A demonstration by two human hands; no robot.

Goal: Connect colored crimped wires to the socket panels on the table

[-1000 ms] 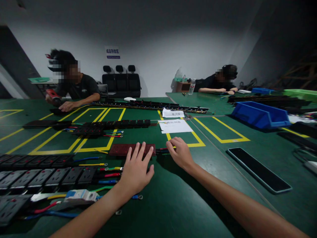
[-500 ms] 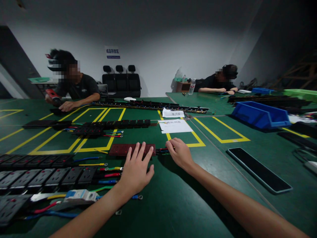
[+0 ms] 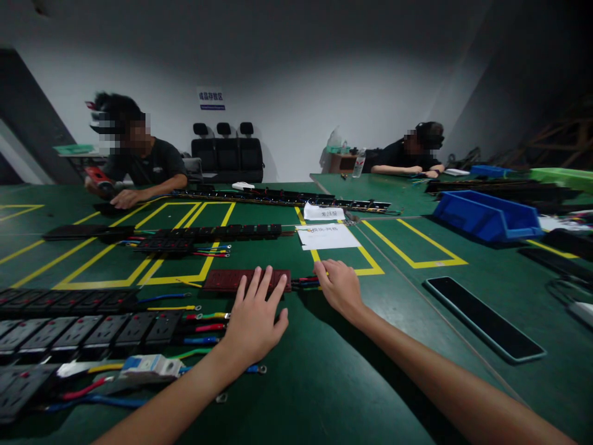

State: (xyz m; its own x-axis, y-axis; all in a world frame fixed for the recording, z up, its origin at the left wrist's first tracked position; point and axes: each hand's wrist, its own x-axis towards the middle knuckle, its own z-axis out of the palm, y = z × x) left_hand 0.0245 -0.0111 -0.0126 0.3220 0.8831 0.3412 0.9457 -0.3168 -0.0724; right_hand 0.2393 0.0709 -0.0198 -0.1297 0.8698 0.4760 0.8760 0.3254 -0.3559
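A dark red socket strip [image 3: 222,280] lies across the green table in front of me. My left hand [image 3: 254,315] rests with spread fingers on its near edge and top. Several thin wires [image 3: 303,282], red, blue and dark, leave the strip's right end. My right hand [image 3: 340,287] is closed around the far end of these wires; its fingertips are partly hidden. A short yellow wire [image 3: 189,283] sticks out at the strip's left end. Rows of black socket strips [image 3: 106,334] with ring-ended leads lie left of my left forearm.
A phone [image 3: 484,316] lies right of my right forearm, with a blue bin [image 3: 486,213] beyond it. Paper labels [image 3: 328,236] and more socket strips [image 3: 222,232] lie farther back. One co-worker [image 3: 139,154] holds a red power tool [image 3: 99,179]; another person [image 3: 412,151] sits back right.
My right hand has shifted slightly to the right along the wires, and more of their length shows. My left hand has stayed in place on the strip.
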